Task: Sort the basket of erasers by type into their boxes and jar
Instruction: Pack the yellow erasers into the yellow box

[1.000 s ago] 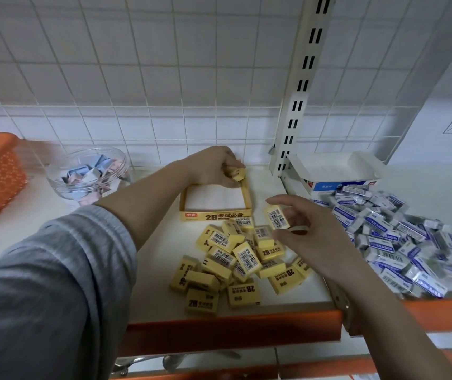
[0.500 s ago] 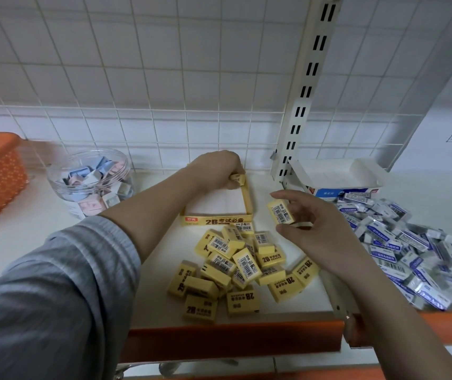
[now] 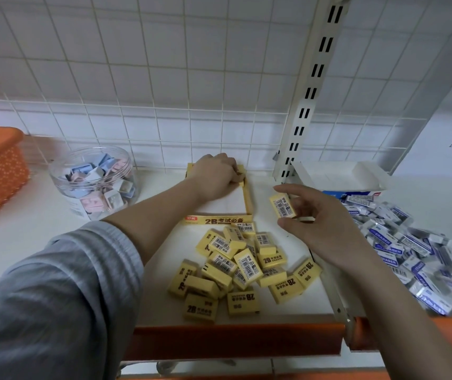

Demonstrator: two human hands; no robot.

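Starting nearest you, the yellow pile (image 3: pixel 242 272) lies loose on the shelf (image 3: pixel 296 303): small, light, stiff blocks in slick wrap, I'd judge, so pinch each across its short sides. Your right hand (image 3: pixel 326 229) does just that, thumb and fingertips closed round one eraser (image 3: pixel 283 206), held up just right of the yellow box (image 3: pixel 247 198). Farther back, your left hand (image 3: pixel 213 178) is curled over another eraser (image 3: pixel 240 173) at the box's far right corner; seat it flat against the wall. The blue pile (image 3: pixel 411 242) spreads to the right before the white box (image 3: pixel 340 176). The jar (image 3: pixel 93 182) holds pastel ones.
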